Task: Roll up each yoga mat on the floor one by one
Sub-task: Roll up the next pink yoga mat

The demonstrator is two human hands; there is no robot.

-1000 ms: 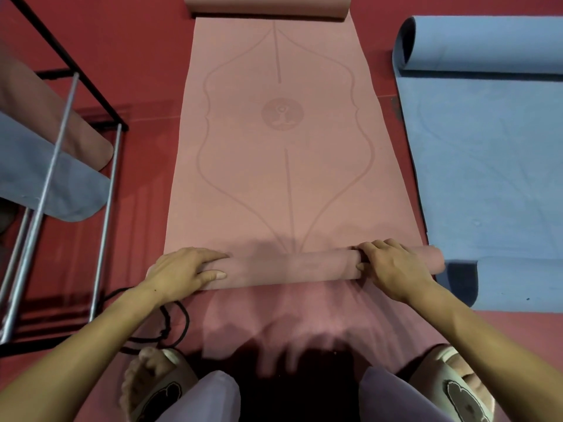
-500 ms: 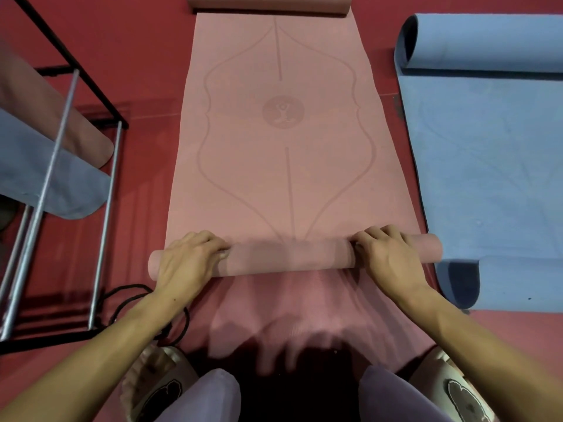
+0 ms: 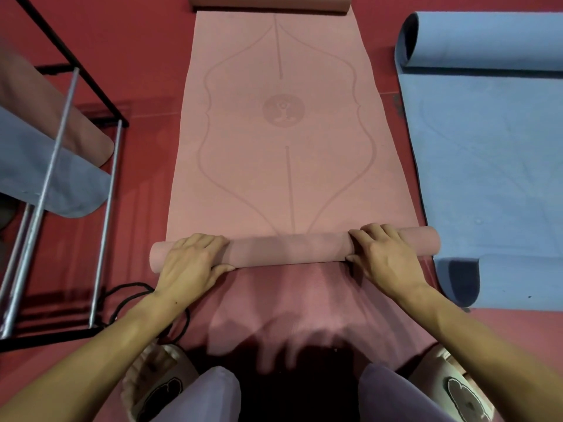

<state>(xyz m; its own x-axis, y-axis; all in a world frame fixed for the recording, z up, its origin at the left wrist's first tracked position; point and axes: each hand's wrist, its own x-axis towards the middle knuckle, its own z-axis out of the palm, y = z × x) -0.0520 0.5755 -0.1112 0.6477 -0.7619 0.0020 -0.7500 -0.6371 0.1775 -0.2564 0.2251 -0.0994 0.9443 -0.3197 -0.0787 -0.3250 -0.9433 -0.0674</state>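
Observation:
A pink yoga mat (image 3: 283,166) lies lengthwise on the red floor, printed with a curved outline and a round emblem. Its near end is wound into a roll (image 3: 289,249) that lies across the mat. My left hand (image 3: 190,261) grips the roll near its left end, fingers over the top and thumb at the near side. My right hand (image 3: 382,255) grips it near the right end the same way. The mat's far end (image 3: 268,1) curls up at the top edge. A blue yoga mat (image 3: 487,166) lies flat to the right, both ends curled.
A metal rack (image 3: 64,178) stands at the left with a blue mat (image 3: 45,178) and a pink mat (image 3: 45,108) draped over its bars. A black cord (image 3: 128,296) loops on the floor by my left wrist. My knees and slippers are at the bottom.
Both hands have pushed the roll away from me along the pink mat, and it has grown slightly thicker. The left hand shifted from the roll's side to over its top.

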